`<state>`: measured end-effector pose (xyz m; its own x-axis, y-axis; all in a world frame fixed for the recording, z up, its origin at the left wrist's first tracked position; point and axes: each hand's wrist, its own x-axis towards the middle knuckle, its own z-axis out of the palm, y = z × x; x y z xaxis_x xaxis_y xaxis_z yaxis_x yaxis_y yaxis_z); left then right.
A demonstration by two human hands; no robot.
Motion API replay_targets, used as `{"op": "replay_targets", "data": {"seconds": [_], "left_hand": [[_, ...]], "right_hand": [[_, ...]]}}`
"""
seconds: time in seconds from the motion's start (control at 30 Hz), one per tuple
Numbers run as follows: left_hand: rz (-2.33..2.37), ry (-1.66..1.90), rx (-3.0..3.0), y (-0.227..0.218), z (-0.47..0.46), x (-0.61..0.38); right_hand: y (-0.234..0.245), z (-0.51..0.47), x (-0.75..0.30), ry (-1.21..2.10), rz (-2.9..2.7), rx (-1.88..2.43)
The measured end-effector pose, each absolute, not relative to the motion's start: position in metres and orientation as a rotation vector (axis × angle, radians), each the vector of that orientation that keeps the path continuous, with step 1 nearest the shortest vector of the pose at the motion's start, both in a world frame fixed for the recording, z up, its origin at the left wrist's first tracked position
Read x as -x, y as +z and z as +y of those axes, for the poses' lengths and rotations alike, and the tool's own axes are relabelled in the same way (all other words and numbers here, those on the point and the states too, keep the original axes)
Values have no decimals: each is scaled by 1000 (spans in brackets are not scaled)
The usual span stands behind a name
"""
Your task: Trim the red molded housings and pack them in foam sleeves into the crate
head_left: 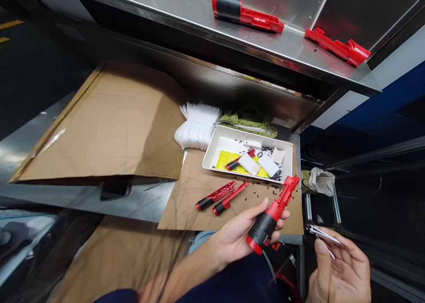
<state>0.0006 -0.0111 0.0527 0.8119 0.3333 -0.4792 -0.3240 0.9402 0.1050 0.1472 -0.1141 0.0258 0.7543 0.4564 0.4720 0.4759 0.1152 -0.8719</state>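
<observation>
My left hand (234,238) is closed around a red and black plastic housing (264,225), a thick black barrel with a narrower red arm pointing up and right. Between thumb and fingers, my right hand (347,265) pinches a small shiny metal tool that looks like nail clippers (327,235), its lever swung out. A gap separates it from the housing. On the cardboard sheet (189,172) left of my left hand lie a red and black half shell (217,194) and a slimmer matching part (230,199). Small black bits are scattered near the white tray (212,161).
The tray holds white blocks (268,165), black bits and another red and black part. Behind it are a green patterned pouch (247,123) and a white paper stack (197,126). A large cardboard box (109,126) stands left. Two red parts rest on the metal shelf (288,41).
</observation>
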Motion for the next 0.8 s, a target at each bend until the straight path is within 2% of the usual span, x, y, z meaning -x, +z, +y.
{"op": "replay_targets", "data": {"seconds": [0.17,0.27,0.37,0.57,0.8], "left_hand": [[750,408,-608,29,1,64],[1044,299,-1125,-7,14,122],[1222,200,-1427,-52,24,164],[1449,178,-1793,-116,43,168],[1455,339,-2021,-132,52,149]], "right_hand": [[-38,-116,-193,369,-997,1936],[-84,-115,-198,621,-1343,2227],[-114,-105,-179,768,-1534,2332],[-133,-79,-137,803,-1592,2494],[-132,-76,-124,767,-1516,2549]]}}
